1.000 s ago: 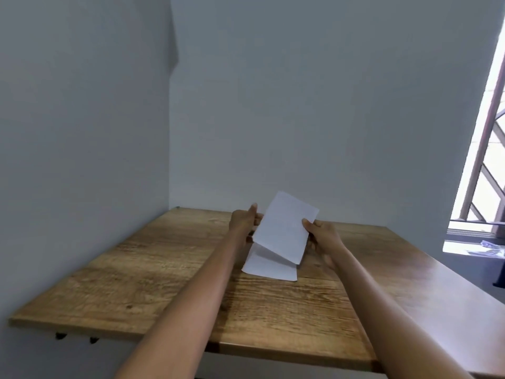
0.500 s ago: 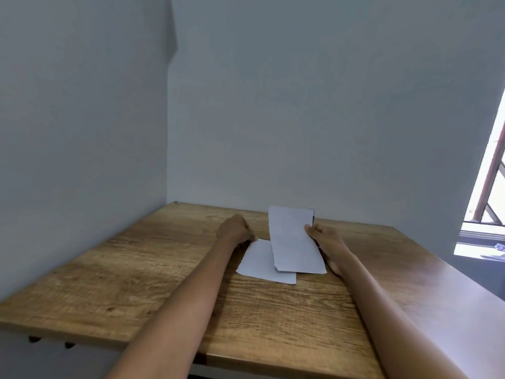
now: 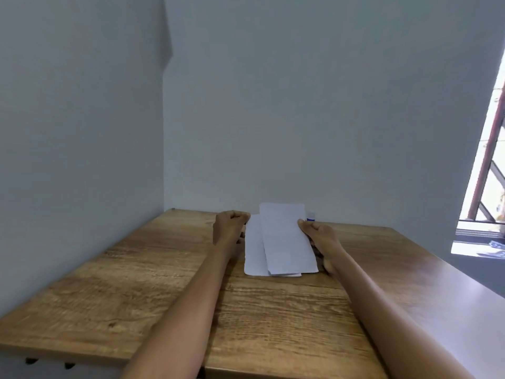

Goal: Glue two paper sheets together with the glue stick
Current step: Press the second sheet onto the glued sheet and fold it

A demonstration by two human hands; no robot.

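On the wooden table (image 3: 273,310), nearest me, the lower sheet (image 3: 253,250) lies flat, its left edge just beside my left hand (image 3: 229,228), whose fingers are curled into a loose fist holding nothing. My right hand (image 3: 318,236) pinches the right edge of the upper sheet (image 3: 287,242), thumb on top, and that sheet overlaps the lower one. Half a second ago it stood tilted and further right; now it lies lower and covers more. Beyond my right thumb, the glue stick (image 3: 311,215) stands by the wall.
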